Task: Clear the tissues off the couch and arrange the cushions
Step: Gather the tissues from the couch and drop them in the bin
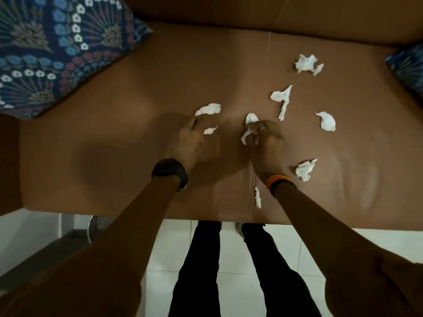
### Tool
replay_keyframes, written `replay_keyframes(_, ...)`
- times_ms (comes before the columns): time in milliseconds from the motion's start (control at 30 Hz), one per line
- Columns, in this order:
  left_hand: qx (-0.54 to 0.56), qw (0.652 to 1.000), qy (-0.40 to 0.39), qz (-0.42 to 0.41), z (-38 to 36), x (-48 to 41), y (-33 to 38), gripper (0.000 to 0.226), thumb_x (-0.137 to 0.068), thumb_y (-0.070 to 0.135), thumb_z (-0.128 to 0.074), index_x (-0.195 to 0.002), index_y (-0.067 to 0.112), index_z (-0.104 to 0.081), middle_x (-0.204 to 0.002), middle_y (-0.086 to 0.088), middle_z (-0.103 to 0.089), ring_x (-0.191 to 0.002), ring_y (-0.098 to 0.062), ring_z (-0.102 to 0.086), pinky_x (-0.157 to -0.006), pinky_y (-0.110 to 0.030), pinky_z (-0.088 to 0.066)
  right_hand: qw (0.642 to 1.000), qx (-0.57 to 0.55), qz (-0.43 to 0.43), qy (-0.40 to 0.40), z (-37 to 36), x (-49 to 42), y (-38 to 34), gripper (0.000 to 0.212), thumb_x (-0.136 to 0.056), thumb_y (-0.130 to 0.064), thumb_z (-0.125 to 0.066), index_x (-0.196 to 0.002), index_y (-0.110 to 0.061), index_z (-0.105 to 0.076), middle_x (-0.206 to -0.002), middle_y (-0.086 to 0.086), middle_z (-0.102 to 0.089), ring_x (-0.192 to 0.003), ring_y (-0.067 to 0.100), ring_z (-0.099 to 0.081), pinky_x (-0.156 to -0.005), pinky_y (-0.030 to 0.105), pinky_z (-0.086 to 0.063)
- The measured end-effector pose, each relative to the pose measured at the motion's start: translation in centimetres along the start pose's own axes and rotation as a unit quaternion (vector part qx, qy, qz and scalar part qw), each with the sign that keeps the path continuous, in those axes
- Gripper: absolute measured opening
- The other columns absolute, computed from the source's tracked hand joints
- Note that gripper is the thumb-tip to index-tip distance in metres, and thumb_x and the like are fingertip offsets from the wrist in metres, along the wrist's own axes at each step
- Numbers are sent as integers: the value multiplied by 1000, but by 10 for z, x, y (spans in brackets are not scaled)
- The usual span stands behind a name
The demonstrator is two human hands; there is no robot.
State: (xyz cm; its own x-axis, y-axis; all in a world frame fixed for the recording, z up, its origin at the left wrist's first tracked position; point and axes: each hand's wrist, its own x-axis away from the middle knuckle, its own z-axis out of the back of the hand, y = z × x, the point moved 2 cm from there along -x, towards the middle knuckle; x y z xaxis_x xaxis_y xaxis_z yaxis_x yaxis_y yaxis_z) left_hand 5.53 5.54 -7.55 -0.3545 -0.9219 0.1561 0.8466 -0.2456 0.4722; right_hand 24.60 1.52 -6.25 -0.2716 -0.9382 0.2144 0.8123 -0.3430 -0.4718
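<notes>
Gathering tissues: our right hand (263, 140) is closed around a tissue wad (248, 131) mid-couch (114, 138); left hand (190, 138) spread, empty, reaching a scrap (210, 130). We should bunch scraps together, then sweep the right-side pieces.

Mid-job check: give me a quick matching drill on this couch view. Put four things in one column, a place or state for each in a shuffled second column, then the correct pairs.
Things:
1. right hand
2. left hand
3. large patterned cushion
4. thin tissue scrap

Places or states:
A. lies near the front edge of the couch seat, between the two forearms
B. closed on a crumpled tissue
C. rests at the far left corner of the seat
D. reaching beside a small loose tissue piece, not clearly gripping it

Pairs: 1-B, 2-D, 3-C, 4-A
</notes>
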Motion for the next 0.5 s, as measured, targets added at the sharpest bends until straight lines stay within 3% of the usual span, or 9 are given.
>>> replay_keyframes(33,4,1000,9,-20,1,-14,7,52,-80,-12,-55,-125,14,-56,-122,-12,-60,-96,-20,-64,-71,-23,-45,1000,5,-11,28,6,-7,4,22,-92,-4,-64,-110,1,-74,-118,19,-70,-108,38,-63,-84,42,-52)
replay_keyframes(100,-1,1000,-5,-20,0,-41,16,45,-85,-10,-53,-125,8,-56,-117,-14,-54,-99,-30,-57,-87,-33,-43,997,28,-16,71,17,-24,13,22,-89,-4,-64,-106,2,-76,-113,21,-70,-111,41,-61,-86,43,-50)
replay_keyframes(200,70,997,-1,20,-4,-70,21,12,-91,-2,-49,-86,8,-52,-81,-11,-42,-85,-26,-40,-82,-40,-37,997,39,-28,68,27,-52,28,25,-87,-3,-61,-107,3,-76,-120,24,-65,-119,43,-56,-96,47,-50)
replay_keyframes(233,57,998,-23,21,-4,-72,21,8,-93,1,-51,-88,4,-55,-83,-17,-47,-84,-29,-45,-82,-38,-40,998,40,-23,51,28,-59,31,25,-89,-3,-60,-108,3,-75,-130,24,-61,-125,42,-53,-101,46,-48)
replay_keyframes(333,-38,997,-53,47,-9,-67,16,20,-95,9,-54,-103,-5,-66,-115,-21,-59,-97,-35,-61,-80,-38,-46,998,66,-4,-8,26,-75,36,25,-94,-8,-58,-111,0,-74,-155,19,-45,-140,38,-45,-109,42,-45)
replay_keyframes(500,42,986,-30,157,-8,-48,28,23,-95,9,-54,-104,-6,-69,-119,-21,-62,-105,-34,-60,-85,-36,-43,996,77,30,-32,22,-74,25,25,-92,-4,-58,-110,2,-75,-123,21,-70,-119,39,-61,-96,44,-54)
